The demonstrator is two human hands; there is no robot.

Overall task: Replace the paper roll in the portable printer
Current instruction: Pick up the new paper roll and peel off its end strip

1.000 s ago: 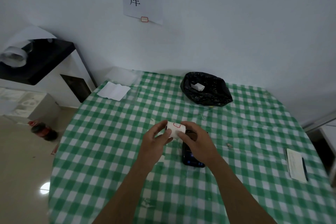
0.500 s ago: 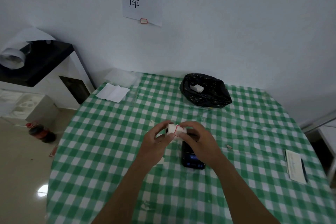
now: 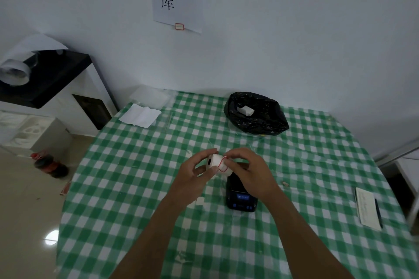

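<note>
Left hand: I see my left hand (image 3: 192, 174) raised over the counter (image 3: 140, 188), fingers (image 3: 205, 154) curled part-way round the paper roll (image 3: 218, 165), thumb pressed on its near side.
Left fingers: wrapped on the roll, not wide, not a fist; the index arches over the top and the thumb tip sits just under the core hole.
Right hand: my right hand (image 3: 254, 174) comes in from the other side, fingertips pinching the roll's right end, right at the red-edged label.
Right fingers: bent and closed on the roll too; the index and thumb meet at the label's edge, though I cannot tell whether they hold the label or only the roll.
Paper roll: white, held in the air between both hands, lying on its side, dark core hole facing left and towards me.
Printer: the black portable printer (image 3: 241, 199) lies flat on the counter, right under my right hand and half hidden by it; its lit screen end points towards me.
Roll against printer: above it, and apart from it as far as I can see.
Counter: round, green and white checked cloth.
Back of counter: a black plastic bag (image 3: 256, 115) with a white scrap inside, well apart from the hands.
Right edge: a notepad (image 3: 367, 208) with a pen (image 3: 378, 213) just beside it.
Far left: a folded white sheet (image 3: 140, 115).
</note>
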